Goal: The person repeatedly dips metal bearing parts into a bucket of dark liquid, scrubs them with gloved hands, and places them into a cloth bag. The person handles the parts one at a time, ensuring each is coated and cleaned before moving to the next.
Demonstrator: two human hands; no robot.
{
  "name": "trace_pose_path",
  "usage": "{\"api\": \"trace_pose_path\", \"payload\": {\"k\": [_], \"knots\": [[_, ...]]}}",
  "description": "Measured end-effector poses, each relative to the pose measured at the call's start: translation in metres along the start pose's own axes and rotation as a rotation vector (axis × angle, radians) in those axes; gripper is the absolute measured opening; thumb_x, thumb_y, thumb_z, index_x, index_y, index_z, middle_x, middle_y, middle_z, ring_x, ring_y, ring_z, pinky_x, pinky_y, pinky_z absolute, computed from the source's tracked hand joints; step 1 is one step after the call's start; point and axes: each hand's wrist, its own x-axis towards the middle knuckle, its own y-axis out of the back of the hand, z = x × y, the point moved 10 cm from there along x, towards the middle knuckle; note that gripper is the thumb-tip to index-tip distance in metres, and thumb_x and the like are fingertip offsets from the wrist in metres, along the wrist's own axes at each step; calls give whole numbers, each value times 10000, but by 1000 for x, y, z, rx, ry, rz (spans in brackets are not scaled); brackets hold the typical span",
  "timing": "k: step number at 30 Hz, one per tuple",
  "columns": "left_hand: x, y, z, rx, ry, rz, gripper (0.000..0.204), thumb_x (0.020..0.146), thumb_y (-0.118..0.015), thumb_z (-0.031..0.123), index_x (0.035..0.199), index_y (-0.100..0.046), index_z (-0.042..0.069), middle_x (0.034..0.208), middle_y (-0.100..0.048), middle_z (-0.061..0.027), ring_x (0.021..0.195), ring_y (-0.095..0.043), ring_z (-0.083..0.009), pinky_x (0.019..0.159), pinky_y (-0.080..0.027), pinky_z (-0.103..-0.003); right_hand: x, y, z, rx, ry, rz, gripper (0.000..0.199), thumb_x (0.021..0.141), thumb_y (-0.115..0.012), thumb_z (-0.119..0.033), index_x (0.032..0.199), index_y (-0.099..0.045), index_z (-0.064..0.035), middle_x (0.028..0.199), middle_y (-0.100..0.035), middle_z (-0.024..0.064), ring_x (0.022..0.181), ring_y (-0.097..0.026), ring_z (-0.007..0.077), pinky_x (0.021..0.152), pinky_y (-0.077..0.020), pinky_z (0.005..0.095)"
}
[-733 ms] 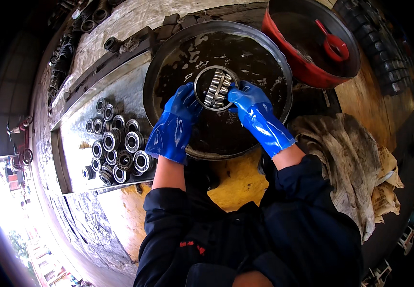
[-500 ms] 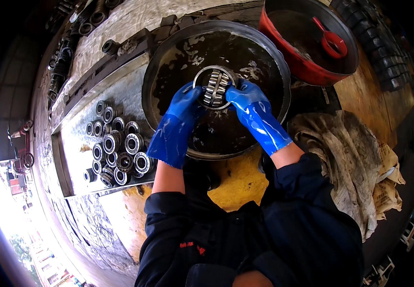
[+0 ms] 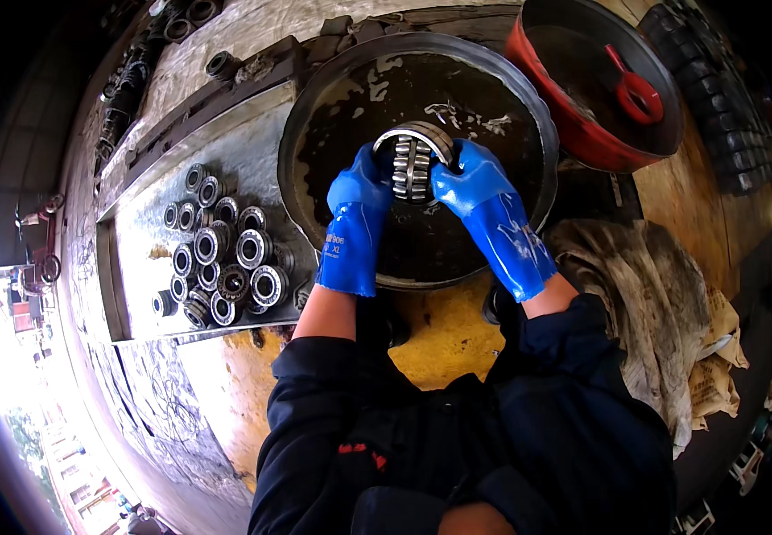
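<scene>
Between my two hands is a shiny roller bearing [image 3: 411, 169], held above a wide round basin [image 3: 419, 41] of dark, murky liquid. Its outer ring is tipped, so the top shows as an arc. The inner part with its rows of rollers sits crosswise inside the ring. My left hand [image 3: 359, 185], in a long blue rubber glove, grips the bearing's left side; those fingertips are partly hidden. On the other side my right hand [image 3: 472, 181], in a matching glove, closes on the ring with the thumb near the rollers.
Left of the basin, a metal tray [image 3: 256, 159] bears a heap of bearings [image 3: 209, 245]. A red tub [image 3: 542, 98] with a red dipper [image 3: 640, 96] stands at the far right. A stained cloth [image 3: 640, 285] lies at right, beside crumpled paper sacks [image 3: 716, 379]. Black ring-shaped parts [image 3: 711, 107] line the far right edge.
The bearing has tilted: its outer ring showed as a nearly full circle and now appears as an arc. My left hand has turned more upright. The whole view has shifted slightly.
</scene>
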Motion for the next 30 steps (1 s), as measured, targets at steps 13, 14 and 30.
{"api": "trace_pose_path", "payload": {"k": [13, 14, 30], "knots": [[3, 7, -62, -1172, 309, 165, 360, 1004, -675, 263, 1284, -645, 39, 1107, -747, -106, 918, -727, -220, 817, -582, -367, -10, -19, 33, 167, -224, -186, 415, 928, -644, -244, 1238, -674, 32, 979, -740, 124, 819, -709, 179, 743, -593, 306], [5, -17, -68, -1198, 475, 9, 430, 999, -668, 335, 1302, -636, 32, 1158, -731, -126, 963, -714, -246, 855, -572, -397, -14, -19, 32, 255, -268, -201, 422, 936, -638, -239, 1261, -662, 31, 1006, -740, 124, 844, -714, 183, 754, -599, 310], [-41, -15, -5, -1589, 927, -282, 580, 1040, -501, 581, 1327, -656, 102, 1303, -698, -146, 1205, -643, -285, 990, -510, -501, -12, -37, 32, 565, -480, -303, 421, 1014, -602, -361, 1277, -660, -37, 1175, -723, 128, 1022, -716, 239, 810, -615, 419]]}}
